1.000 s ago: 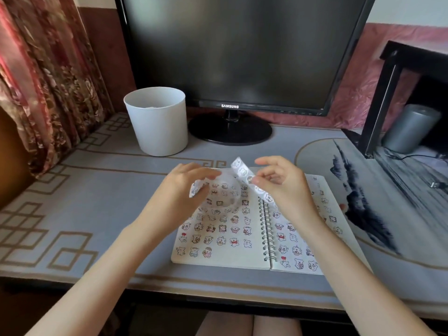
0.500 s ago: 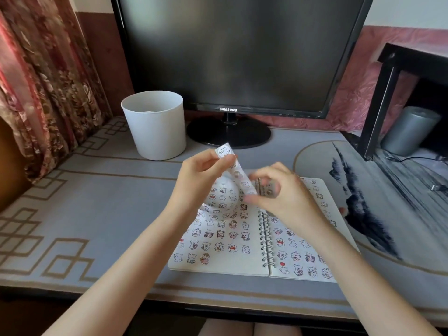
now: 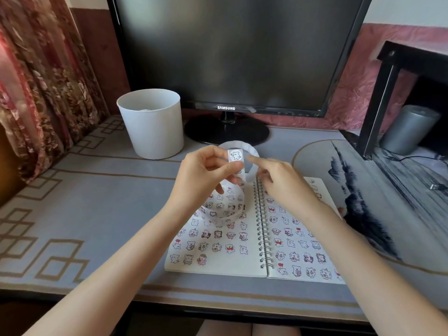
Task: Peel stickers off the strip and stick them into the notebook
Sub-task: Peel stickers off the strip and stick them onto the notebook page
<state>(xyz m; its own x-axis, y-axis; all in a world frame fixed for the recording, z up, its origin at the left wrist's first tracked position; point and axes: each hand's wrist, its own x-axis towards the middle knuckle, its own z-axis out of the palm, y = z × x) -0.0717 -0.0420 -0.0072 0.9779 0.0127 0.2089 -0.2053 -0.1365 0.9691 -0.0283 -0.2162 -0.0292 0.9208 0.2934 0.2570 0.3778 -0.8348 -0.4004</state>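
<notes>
Pinching end of strip (image 3: pixel 235 156) in left hand (image 3: pixel 206 177), thumb against forefinger, printed side toward camera. Held up between both hands, above far edge of open notebook (image 3: pixel 218 265); looping over behind the fingers, then down under left palm over left page. Flanked close by right hand (image 3: pixel 283 184), forefinger out at the loop, other fingers curled; unclear whether gripping strip or only touching. Below, flat on desk (image 3: pixel 97 202), both pages covered in stickers (image 3: pixel 229 248).
</notes>
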